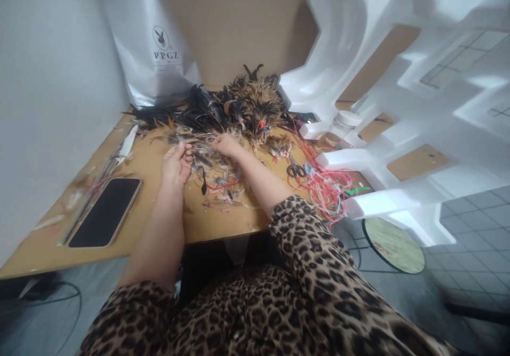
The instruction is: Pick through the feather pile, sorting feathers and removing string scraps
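My left hand (177, 163) is closed in a pinch, palm turned partly up, with brown-tipped feathers (170, 130) standing out from its fingertips. To its right, my right hand (226, 144) reaches in over the loose feathers, fingertips pressed together; what they grip is too small to make out. Between and below the hands lie scattered small feathers and fluff (229, 192), with a red strand (221, 186) among them. Behind the hands spreads a large heap of black feathers (201, 109), with brown feathers (255, 98) piled at its right.
A phone (105, 212) lies on the tan table (159, 239) at left. Scissors (297, 170) rest beside tangled pink and red strips (324, 186) at right. White foam packing pieces (382, 202) overhang the right edge. A silver bag (147, 42) stands behind.
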`<action>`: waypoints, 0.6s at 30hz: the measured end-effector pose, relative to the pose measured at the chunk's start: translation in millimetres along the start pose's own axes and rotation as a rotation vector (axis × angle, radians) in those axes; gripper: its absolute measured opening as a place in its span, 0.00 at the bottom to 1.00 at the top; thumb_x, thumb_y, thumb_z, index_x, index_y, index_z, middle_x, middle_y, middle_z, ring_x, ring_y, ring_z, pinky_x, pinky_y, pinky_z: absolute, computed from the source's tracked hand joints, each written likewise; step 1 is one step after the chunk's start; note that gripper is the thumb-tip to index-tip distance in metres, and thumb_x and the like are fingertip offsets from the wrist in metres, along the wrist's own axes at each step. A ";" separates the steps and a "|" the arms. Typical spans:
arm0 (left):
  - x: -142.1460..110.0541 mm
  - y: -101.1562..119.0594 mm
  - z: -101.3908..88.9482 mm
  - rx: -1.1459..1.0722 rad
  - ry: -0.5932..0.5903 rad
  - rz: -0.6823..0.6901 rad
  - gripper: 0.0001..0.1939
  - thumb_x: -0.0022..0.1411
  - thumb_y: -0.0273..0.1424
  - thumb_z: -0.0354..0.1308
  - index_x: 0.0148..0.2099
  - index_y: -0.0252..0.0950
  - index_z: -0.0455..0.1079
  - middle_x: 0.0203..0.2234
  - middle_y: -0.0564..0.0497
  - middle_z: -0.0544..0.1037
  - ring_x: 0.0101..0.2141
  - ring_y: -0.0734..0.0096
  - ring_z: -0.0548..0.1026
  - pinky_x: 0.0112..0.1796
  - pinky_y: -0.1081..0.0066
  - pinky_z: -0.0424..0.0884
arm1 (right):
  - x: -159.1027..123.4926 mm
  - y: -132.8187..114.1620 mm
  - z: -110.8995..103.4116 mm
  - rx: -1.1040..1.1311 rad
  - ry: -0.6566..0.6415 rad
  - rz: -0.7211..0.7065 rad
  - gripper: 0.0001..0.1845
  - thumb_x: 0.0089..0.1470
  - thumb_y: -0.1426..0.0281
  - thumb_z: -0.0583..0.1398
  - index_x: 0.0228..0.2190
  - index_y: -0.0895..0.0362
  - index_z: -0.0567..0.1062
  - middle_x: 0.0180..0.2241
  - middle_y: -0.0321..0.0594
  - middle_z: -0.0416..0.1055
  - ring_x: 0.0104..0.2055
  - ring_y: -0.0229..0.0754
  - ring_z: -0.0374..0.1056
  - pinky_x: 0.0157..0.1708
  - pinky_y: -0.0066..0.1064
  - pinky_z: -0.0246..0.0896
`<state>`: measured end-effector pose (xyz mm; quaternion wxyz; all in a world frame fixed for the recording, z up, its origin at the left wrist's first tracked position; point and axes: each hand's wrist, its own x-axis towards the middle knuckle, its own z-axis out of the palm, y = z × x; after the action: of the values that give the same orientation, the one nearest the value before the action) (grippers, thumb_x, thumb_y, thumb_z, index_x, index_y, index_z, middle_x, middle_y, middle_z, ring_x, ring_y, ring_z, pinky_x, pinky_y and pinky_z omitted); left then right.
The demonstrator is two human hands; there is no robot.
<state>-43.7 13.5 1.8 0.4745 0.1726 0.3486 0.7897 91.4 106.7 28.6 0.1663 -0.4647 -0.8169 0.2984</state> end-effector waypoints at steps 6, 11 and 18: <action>0.3 -1.8 -1.3 -0.006 -0.016 0.005 0.02 0.55 0.23 0.60 0.30 0.29 0.71 0.20 0.52 0.74 0.19 0.84 0.68 0.18 0.85 0.61 | -20.3 11.9 -30.4 0.449 -0.048 0.053 0.07 0.45 0.73 0.60 0.19 0.63 0.70 0.11 0.26 0.56 0.14 0.26 0.49 0.17 0.20 0.45; -2.5 -3.2 1.1 0.019 -0.036 -0.020 0.02 0.55 0.24 0.60 0.30 0.30 0.71 0.20 0.52 0.74 0.18 0.85 0.68 0.18 0.85 0.61 | -23.5 27.7 -31.2 0.637 -0.083 0.135 0.05 0.48 0.76 0.59 0.22 0.62 0.71 0.12 0.30 0.62 0.14 0.28 0.55 0.15 0.19 0.45; -3.2 -5.4 1.5 0.039 -0.053 -0.041 0.01 0.54 0.23 0.60 0.30 0.30 0.71 0.20 0.52 0.74 0.18 0.85 0.68 0.18 0.85 0.61 | -30.4 45.6 -31.2 0.647 -0.014 0.165 0.06 0.46 0.80 0.58 0.22 0.61 0.68 0.15 0.32 0.66 0.16 0.31 0.63 0.14 0.18 0.47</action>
<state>-37.9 13.0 -0.8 0.4964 0.1956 0.3545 0.7679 154.2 108.7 23.3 0.2750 -0.4505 -0.6405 0.5579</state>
